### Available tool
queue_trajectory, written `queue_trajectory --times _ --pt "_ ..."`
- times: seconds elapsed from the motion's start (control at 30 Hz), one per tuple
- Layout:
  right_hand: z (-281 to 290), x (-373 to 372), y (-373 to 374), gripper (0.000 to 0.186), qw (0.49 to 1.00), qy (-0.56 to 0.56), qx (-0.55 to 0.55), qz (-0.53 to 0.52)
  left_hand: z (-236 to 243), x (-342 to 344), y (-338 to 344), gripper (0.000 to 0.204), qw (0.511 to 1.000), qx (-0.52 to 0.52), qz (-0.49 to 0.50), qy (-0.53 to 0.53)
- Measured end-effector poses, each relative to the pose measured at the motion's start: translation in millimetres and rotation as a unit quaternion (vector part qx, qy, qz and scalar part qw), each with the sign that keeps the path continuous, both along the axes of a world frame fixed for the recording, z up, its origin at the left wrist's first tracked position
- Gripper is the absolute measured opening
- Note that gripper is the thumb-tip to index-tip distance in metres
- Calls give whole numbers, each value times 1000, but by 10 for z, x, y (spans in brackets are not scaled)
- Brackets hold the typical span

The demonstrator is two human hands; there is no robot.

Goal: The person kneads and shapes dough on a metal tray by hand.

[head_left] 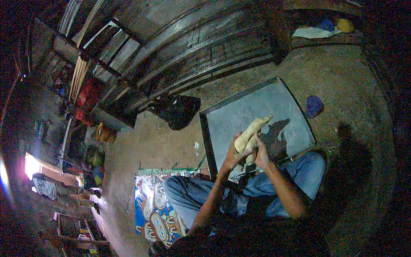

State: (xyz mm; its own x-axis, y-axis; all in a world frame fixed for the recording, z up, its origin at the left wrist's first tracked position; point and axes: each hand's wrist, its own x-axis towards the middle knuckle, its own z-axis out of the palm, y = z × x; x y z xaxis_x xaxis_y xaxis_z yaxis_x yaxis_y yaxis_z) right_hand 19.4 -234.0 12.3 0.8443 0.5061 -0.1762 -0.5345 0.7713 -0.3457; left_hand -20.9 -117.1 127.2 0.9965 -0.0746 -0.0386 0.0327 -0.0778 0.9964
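Between my two hands is a long, pale cream lump of dough, raised over a grey square tray. My left hand wraps the dough from its left side, with the thumb across the near end. My right hand is closed against its right side, and part of the dough hangs down between the palms. The dough's narrow far end points up and to the right, free of the fingers. Dark shadows of my hands and the dough fall on the tray.
A black plastic bag lies left of the tray, and a purple-blue bundle to its right. I sit cross-legged by a colourful printed mat. Beyond the tray stands a dark slatted rack. Shelves line the left side.
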Motion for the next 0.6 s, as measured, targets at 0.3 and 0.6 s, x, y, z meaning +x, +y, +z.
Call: queue_trajectory --times 0.3,0.6 --pt "201 132 -64 62 925 -166 -342 -17 563 2 6 69 992 43 -16 121" --pt "615 364 -603 99 784 -297 -515 -181 727 328 401 85 865 492 -92 -23"
